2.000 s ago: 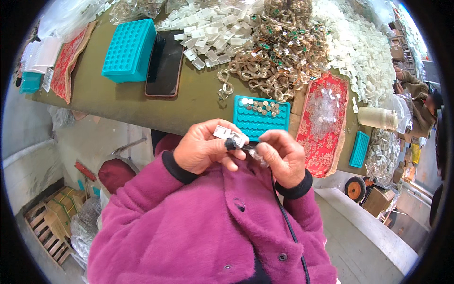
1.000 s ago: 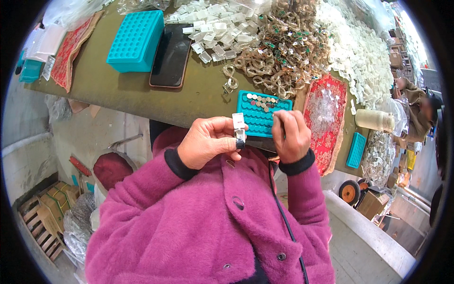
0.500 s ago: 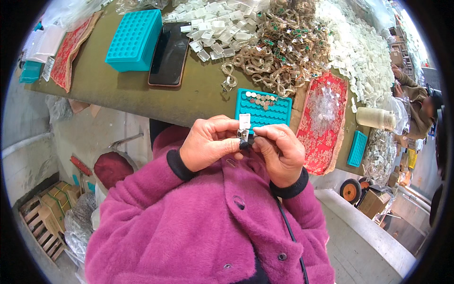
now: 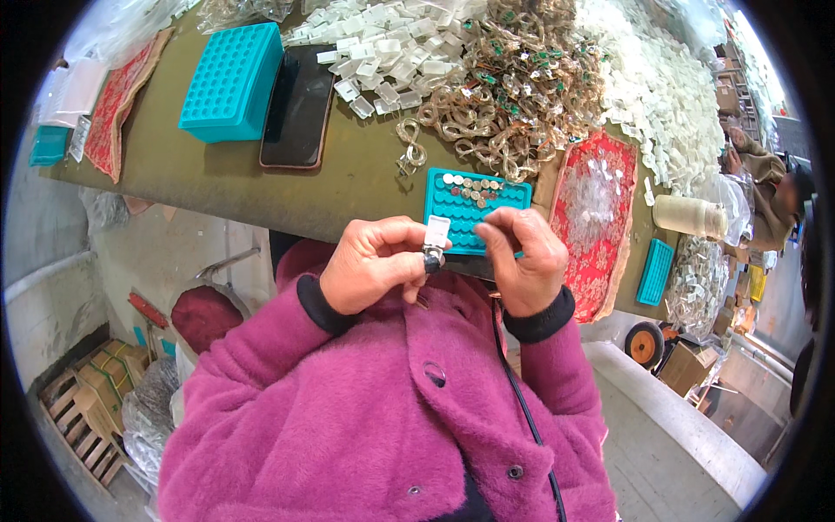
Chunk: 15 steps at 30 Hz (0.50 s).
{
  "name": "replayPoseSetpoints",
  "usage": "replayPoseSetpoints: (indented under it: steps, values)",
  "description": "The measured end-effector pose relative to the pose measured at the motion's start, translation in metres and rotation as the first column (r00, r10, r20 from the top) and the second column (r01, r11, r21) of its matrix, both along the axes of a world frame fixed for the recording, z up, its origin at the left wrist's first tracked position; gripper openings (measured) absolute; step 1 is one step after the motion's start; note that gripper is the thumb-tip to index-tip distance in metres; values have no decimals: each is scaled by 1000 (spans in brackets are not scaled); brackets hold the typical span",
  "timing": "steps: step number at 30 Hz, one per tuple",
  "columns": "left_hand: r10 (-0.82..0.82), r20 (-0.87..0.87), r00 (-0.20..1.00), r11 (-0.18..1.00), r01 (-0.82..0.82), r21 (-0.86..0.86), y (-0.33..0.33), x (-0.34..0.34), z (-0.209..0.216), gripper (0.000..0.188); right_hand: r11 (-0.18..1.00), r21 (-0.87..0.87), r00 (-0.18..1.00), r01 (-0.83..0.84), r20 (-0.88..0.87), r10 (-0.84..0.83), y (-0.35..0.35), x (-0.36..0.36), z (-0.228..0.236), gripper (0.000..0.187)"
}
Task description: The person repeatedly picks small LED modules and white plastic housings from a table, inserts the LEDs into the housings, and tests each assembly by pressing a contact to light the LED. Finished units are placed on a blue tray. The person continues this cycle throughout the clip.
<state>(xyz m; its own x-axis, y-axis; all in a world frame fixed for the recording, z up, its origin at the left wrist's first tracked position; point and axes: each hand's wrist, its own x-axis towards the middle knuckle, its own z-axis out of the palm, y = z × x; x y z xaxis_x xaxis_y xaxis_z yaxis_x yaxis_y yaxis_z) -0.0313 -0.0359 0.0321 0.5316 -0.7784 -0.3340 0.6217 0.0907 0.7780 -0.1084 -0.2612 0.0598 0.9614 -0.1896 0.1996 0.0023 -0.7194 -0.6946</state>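
The left hand (image 4: 370, 268) is pinching a seemingly unfinished case (image 4: 437, 230) before the tray (image 4: 459, 214) of discs (image 4: 470, 186), the right hand (image 4: 528, 259) is hovering nearby, grip narrow, contents unclear, and many loose cases (image 4: 374, 68) are lying unused.

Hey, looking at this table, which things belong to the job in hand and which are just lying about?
Likely part of the job:
- small white piece, held in the left hand
- teal tray with round discs, by the right hand
- probably the coiled cords and pale pieces

Seemingly just lying about:
- phone
- cardboard box
- orange-hubbed wheel
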Motion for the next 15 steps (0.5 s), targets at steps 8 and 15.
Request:
replayPoseSetpoints:
  steps: [8, 15]
  values:
    - [-5, -252, 968, 992, -26, -121, 1, 7, -7, 29, 948, -314, 997, -54, 30, 67, -9, 16, -19, 15]
    - [85, -128, 988, 995, -90, -35, -1, 2, -5, 31, 977, 211, 992, -37, -113, 61, 5, 3, 8, 10]
